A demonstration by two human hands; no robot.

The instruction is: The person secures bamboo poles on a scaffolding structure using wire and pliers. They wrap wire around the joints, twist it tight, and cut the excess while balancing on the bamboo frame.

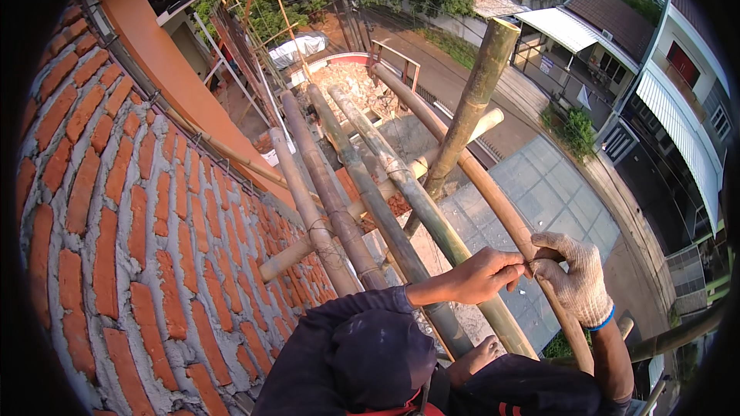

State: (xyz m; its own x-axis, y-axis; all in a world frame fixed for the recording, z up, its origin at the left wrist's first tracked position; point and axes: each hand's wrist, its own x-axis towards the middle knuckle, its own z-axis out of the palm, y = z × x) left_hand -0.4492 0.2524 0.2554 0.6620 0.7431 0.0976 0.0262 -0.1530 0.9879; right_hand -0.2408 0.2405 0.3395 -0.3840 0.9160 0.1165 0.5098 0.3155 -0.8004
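Note:
My bare left hand [487, 276] reaches across from a dark sleeve, its fingers pinched together. Close against its fingertips, my right hand [572, 277] is closed too, in a white knitted glove with a blue cuff. Both meet over a curved tan bamboo pole [493, 185] on the right. Whatever is between the fingers is too small to make out. Left of that pole, a greenish bamboo pole [420, 204] runs lengthwise beneath my left hand.
More lengthwise bamboo poles [316, 162] rest across a crosswise pole [285, 263]. A thick bamboo post [472, 104] rises beside the crosswise pole. An unplastered brick wall [116, 239] fills the left. Far below lie grey paving [532, 192] and a rubble heap [347, 88]. A bare foot [479, 354] is near the poles.

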